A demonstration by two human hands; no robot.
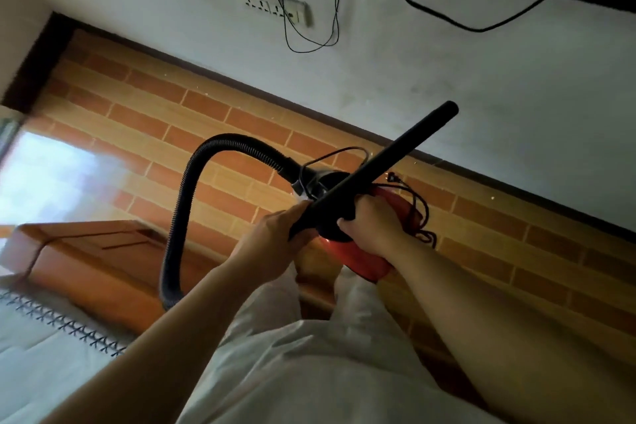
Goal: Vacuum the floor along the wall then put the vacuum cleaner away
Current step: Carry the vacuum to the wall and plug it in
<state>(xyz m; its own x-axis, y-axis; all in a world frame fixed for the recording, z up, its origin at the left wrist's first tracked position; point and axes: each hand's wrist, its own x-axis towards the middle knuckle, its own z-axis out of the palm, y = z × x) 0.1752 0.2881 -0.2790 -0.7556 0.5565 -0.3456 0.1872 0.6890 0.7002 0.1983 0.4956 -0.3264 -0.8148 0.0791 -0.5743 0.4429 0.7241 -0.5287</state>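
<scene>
Vacuum cleaner (pixel 347 253) is held up off the brick-pattern floor (pixel 165 113), in front of the body and near the white wall (pixel 464 79). Cord (pixel 421 213) is bunched against the red casing, plug loose. Reads as carrying it off to store, not sweeping.

Right hand (pixel 373 217): grip clenched round the handle on the casing, likely taking the weight.

Left hand (pixel 272 241): grip wrapped round the near end of the black wand (pixel 395 155), which slants far-right, tip clear of the floor.

Hose (pixel 191 182) loops out left.
</scene>
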